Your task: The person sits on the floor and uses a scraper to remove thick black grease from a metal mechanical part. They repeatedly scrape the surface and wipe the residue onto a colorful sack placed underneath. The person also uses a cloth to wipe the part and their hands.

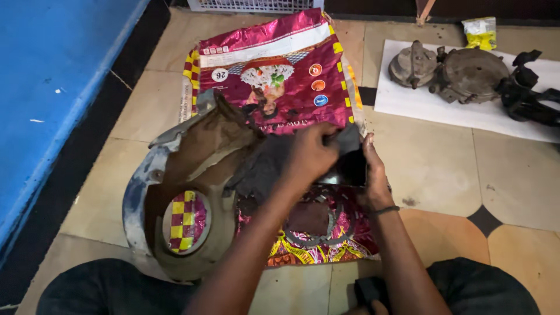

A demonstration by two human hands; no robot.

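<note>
While the person sits on the tiled floor (431, 175) with dark-clad knees (105, 289) at the lower edge of the view, both forearms reach forward over the work. Nearest, a flat ring-shaped metal gasket (312, 233) lies on the lower part of a shiny magenta plastic sack (280, 70) with a yellow chequered border, spread flat on the tiles. Just left of it rests a large, grimy, curved metal engine cover (175, 192) with a round opening through which the sack shows. Above the gasket, the left hand (312, 154) has its fingers curled tight around a dark grey rag (262, 166), pressing it against a small dark flat metal part (350, 169). The right hand (376, 175), a dark band at its wrist, grips the right edge of that part, fingers closed on it, holding it upright just above the sack. Farther off, at upper right, a white sheet (420, 102) carries greasy round metal engine parts (455, 73), with a small yellow packet (479, 32) beyond. A blue surface (52, 87) runs along the left side.
</note>
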